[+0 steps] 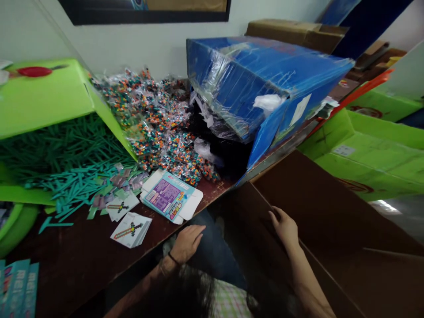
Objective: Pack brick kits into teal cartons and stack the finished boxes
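Observation:
My left hand (187, 243) is held just off the table's front edge, fingers stretched out and nothing in it. Closest to it lies a small stack of flattened light-blue and purple printed boxes (170, 194), overhanging the edge slightly. My right hand (286, 227) is at the rim of a large brown cardboard box (318, 194), its bent fingers on the rim; some fingertips are hard to make out. Left of the printed boxes are a stack of white cards (130, 230) with a pixel sword picture and more such cards (122, 206).
Turquoise plastic sticks (71, 185) spill from a green bin (46, 99). Bags of coloured beads (155, 119) heap against the wall beside a blue box (228, 84). Small packets (124, 179) lie near the cards. Light-blue boxes (21, 285) stand at lower left. Green boxes (380, 154) are at right.

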{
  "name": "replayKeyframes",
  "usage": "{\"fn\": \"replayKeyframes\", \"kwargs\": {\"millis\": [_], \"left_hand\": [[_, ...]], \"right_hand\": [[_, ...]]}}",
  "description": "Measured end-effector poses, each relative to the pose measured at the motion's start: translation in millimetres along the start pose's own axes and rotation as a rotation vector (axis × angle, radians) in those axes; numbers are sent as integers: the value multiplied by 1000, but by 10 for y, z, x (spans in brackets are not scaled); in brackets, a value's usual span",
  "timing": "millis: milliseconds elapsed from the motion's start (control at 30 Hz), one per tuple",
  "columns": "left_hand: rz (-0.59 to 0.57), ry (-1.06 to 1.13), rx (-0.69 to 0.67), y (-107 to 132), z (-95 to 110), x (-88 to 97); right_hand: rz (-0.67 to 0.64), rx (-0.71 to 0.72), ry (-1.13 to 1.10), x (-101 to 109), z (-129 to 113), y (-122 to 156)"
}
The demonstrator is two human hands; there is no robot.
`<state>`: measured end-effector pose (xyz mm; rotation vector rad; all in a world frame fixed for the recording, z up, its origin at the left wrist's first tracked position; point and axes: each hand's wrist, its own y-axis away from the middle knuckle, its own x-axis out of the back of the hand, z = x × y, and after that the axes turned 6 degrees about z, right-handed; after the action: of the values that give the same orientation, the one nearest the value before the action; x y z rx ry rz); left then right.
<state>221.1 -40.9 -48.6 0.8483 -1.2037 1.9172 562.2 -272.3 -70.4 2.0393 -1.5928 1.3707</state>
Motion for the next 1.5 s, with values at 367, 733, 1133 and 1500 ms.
{"fn": "replayKeyframes", "kwargs": {"millis": [367,733,1133,1500], "left_hand": [[289,-603,329,154,-709,476],[224,-650,277,338,-787,345],[218,-560,316,363,-778,297],[271,-612,277,344,-797,287]], "right_hand": [[-249,-126,-1267,-1007,-2666,-924],[157,-550,-1402,-1861,-3233,-2952],[-60,251,-356,-2108,-3924,-3405],[96,529,341,-1136,-3827,-3715]]}}
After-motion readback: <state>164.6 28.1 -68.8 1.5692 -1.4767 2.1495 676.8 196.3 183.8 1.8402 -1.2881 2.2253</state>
